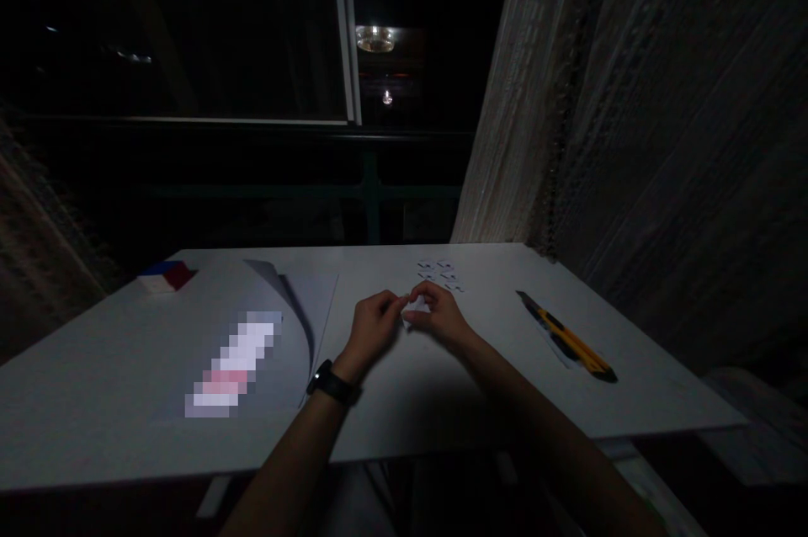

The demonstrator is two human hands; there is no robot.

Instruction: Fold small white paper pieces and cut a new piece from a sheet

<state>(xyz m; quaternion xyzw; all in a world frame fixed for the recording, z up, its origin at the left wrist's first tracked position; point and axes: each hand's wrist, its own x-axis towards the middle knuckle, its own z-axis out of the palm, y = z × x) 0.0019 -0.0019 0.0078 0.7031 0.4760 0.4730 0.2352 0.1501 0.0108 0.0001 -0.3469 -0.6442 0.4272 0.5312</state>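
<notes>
A person wears a black wristwatch (334, 385) on the left wrist, set well behind the left fingers (392, 303), past the heel of the left hand (370, 328). From where I stand, its dark strap looks broad and plain, circling the wrist, while a small rounded case (319, 375) at the outer side catches a pale glint. Farther back from those fingers, the left forearm (285, 454) is bare. Behind the right fingers (432, 289), the right hand (447, 318), wrist and right forearm (536, 411) are bare too, slimmest toward the wrist.
</notes>
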